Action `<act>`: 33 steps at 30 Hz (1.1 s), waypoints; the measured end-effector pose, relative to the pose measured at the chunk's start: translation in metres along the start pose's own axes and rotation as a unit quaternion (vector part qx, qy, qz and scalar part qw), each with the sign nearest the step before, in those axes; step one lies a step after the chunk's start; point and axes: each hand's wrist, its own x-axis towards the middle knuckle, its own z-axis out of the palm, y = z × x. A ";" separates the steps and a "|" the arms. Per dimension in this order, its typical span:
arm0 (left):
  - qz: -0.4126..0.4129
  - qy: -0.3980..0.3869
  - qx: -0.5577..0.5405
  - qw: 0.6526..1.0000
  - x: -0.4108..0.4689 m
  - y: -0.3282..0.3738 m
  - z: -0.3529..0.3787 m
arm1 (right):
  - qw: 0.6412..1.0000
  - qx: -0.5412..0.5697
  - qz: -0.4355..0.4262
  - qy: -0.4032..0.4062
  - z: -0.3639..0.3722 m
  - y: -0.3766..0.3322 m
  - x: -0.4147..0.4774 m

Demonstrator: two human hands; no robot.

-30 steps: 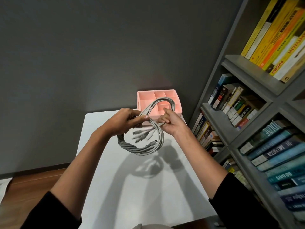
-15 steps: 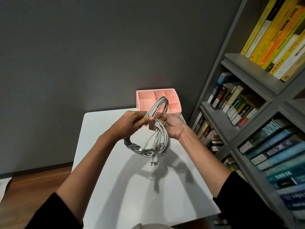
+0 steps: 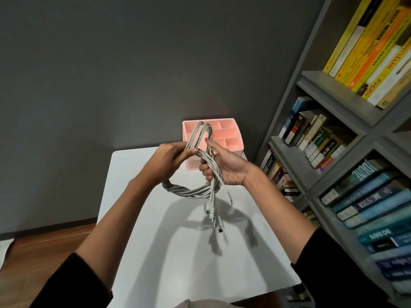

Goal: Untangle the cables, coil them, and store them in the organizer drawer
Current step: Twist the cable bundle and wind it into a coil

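Observation:
A bundle of several grey-white cables (image 3: 189, 191) hangs in the air above the white table (image 3: 155, 252). Its lower part is a twisted loop; an upper loop rises in front of the pink organizer (image 3: 231, 138). My left hand (image 3: 169, 161) pinches the strands where the loops cross. My right hand (image 3: 224, 167) grips the bundle just to the right, thumb curled round the strands, palm facing me. Several plug ends (image 3: 214, 215) dangle below my right hand. The organizer stands at the table's far edge, with open compartments.
A grey bookshelf (image 3: 329, 138) full of books runs along the right side, close to the table. A dark grey wall is behind the table. Wooden floor (image 3: 44, 243) shows at the lower left.
The plug ends have dropped from inside the loop to hang straight down. My right hand has turned palm up and slid lower on the bundle. The upper loop has narrowed.

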 end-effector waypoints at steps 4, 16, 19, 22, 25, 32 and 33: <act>-0.018 0.012 0.025 0.999 0.000 -0.007 0.000 | 0.998 -0.024 -0.046 -0.024 0.002 0.001 -0.004; -0.068 0.051 0.208 0.974 0.012 -0.013 -0.004 | 0.866 -0.438 -0.077 0.227 0.022 0.003 0.014; -0.092 0.070 0.226 0.967 0.006 -0.012 0.000 | 0.828 -0.500 -0.034 0.251 0.025 0.011 0.020; -0.122 0.072 0.237 0.961 0.001 -0.007 0.005 | 0.827 -0.505 0.016 0.246 0.030 0.016 0.025; -0.146 0.068 0.245 0.956 -0.003 -0.005 0.009 | 0.863 -0.450 0.054 0.225 0.035 0.015 0.023; -0.197 0.084 0.252 0.944 -0.004 -0.009 0.012 | 0.730 -0.587 0.044 0.346 0.040 0.024 0.017; -0.203 0.085 0.254 0.942 -0.004 -0.011 0.011 | 0.710 -0.607 0.021 0.358 0.039 0.024 0.016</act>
